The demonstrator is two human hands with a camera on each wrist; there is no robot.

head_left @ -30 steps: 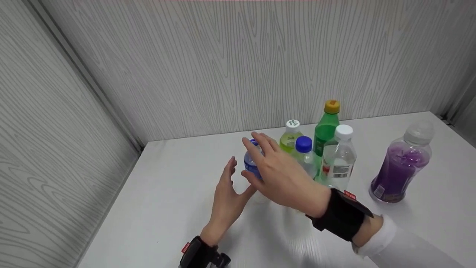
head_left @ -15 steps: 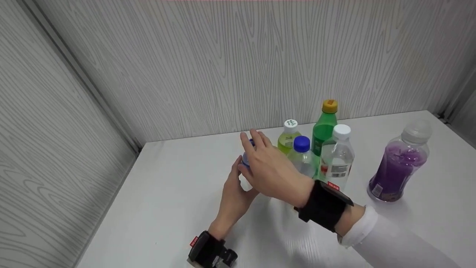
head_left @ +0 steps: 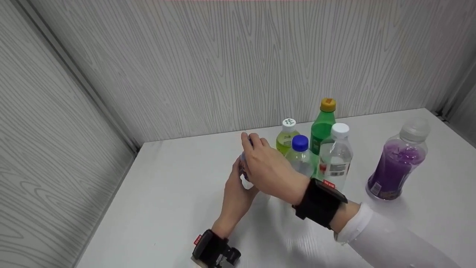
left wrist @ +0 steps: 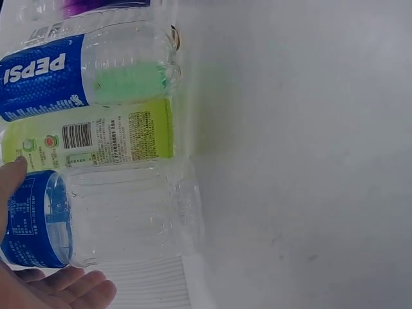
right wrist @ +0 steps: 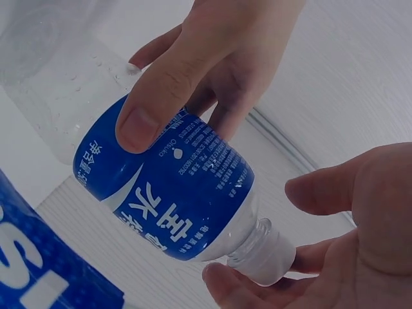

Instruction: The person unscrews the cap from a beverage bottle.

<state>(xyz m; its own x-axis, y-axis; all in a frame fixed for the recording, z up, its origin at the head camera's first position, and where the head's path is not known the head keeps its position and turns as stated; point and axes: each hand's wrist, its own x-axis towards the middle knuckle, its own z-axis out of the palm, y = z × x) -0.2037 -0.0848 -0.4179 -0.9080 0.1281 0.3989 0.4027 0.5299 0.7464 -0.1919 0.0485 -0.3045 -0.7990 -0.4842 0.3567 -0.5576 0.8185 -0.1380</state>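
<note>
A clear plastic bottle with a blue label [right wrist: 180,187] is mostly hidden behind my hands in the head view. My left hand [head_left: 235,199] grips it round the label, the thumb [right wrist: 148,116] flat on the blue and the other fingers behind. My right hand [head_left: 270,169] reaches over the top of the bottle. In the right wrist view its fingers lie loosely about the pale cap [right wrist: 267,257], while its thumb [right wrist: 322,190] stands apart from it. The bottle's clear lower part [left wrist: 125,209] shows in the left wrist view.
Just right of my hands are a blue-capped Pepsi bottle [head_left: 300,144], a yellow-green bottle [head_left: 286,140], a green bottle [head_left: 322,128] and a white-capped clear bottle [head_left: 336,156]. A purple bottle [head_left: 398,163] stands farther right. The white table [head_left: 167,193] ends at a wood-grain panel [head_left: 200,74].
My left hand has moved right and closed round the blue-labelled bottle. My right hand has shifted slightly left and its fingers have bent over the bottle's top.
</note>
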